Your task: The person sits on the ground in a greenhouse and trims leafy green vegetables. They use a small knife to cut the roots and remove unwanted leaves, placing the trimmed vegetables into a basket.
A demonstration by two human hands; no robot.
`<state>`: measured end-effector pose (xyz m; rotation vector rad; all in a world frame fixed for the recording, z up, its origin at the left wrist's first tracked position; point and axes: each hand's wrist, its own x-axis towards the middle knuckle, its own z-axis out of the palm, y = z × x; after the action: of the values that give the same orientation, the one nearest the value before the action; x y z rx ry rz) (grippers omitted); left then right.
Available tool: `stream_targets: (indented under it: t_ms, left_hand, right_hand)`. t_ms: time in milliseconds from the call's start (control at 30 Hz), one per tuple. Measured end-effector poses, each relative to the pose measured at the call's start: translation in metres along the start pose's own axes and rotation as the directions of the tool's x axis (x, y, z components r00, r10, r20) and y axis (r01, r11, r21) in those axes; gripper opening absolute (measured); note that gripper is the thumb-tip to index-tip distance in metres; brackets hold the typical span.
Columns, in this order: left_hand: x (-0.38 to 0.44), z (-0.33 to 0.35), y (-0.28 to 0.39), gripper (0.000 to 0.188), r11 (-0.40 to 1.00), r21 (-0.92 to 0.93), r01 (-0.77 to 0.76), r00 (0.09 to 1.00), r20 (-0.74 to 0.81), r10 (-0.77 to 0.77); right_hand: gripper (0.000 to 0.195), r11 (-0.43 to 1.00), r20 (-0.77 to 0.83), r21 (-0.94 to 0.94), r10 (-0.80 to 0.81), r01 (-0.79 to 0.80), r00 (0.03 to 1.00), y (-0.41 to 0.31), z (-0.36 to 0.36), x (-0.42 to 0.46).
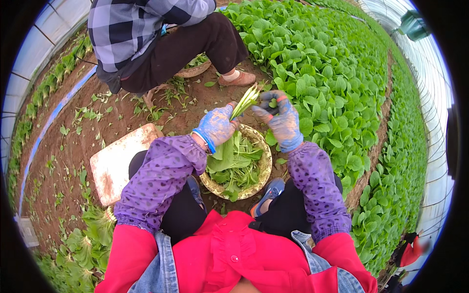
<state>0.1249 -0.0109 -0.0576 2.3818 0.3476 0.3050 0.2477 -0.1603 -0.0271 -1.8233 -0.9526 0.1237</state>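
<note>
My left hand (218,122), in a soiled blue glove, grips a bunch of leafy greens by its pale stems (244,103). The root ends point up and away, and the broad leaves (228,154) hang down over a round basin (266,166). Loose leaves and thin stalks (243,175) lie inside the basin, which stands on the soil between my feet. Just right of the root ends is my gloved right hand (280,119), its fingers curled but apart. A bit of green shows between them; whether it is touched or lies behind is unclear.
A person in a checked top (121,33) sits ahead, beside another basin (194,69). A pale block (119,164) lies to my left, with bundled greens (88,245) behind it. Dense leafy plants (322,73) grow on the right. Another person's red sleeve (410,252) shows lower right.
</note>
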Motion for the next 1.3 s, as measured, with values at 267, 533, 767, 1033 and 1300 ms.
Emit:
stream_targets:
  t_ms: [267, 533, 767, 1033, 1300]
  left_hand:
    - [0.003, 0.011, -0.010, 0.030, 0.929, -0.368, 0.039, 0.998, 0.069, -0.015]
    - [-0.008, -0.001, 0.000, 0.046, 0.995, -0.051, 0.083, 0.997, 0.010, -0.083]
    - [-0.019, 0.013, -0.002, 0.059, 0.994, 0.002, 0.108, 0.992, 0.061, -0.108]
    - [-0.007, 0.005, -0.003, 0.057, 0.849, -0.519, 0.102, 0.980, 0.200, 0.004]
    - [0.000, 0.014, 0.009, 0.032, 0.589, -0.733, 0.340, 0.923, 0.379, -0.061]
  right_hand:
    - [0.008, 0.889, -0.018, 0.457, 0.021, -0.011, 1.000, 0.014, 0.000, 0.022]
    - [0.036, 0.842, 0.319, 0.425, 0.205, -0.333, 0.925, 0.042, -0.011, 0.026]
    - [0.021, 0.755, 0.469, 0.494, 0.186, -0.431, 0.863, 0.022, 0.018, 0.034]
    - [0.013, 0.765, 0.575, 0.550, -0.057, -0.334, 0.816, 0.002, 0.012, 0.023]
    - [0.027, 0.867, 0.518, 0.376, 0.097, -0.328, 0.850, 0.012, -0.059, 0.029]
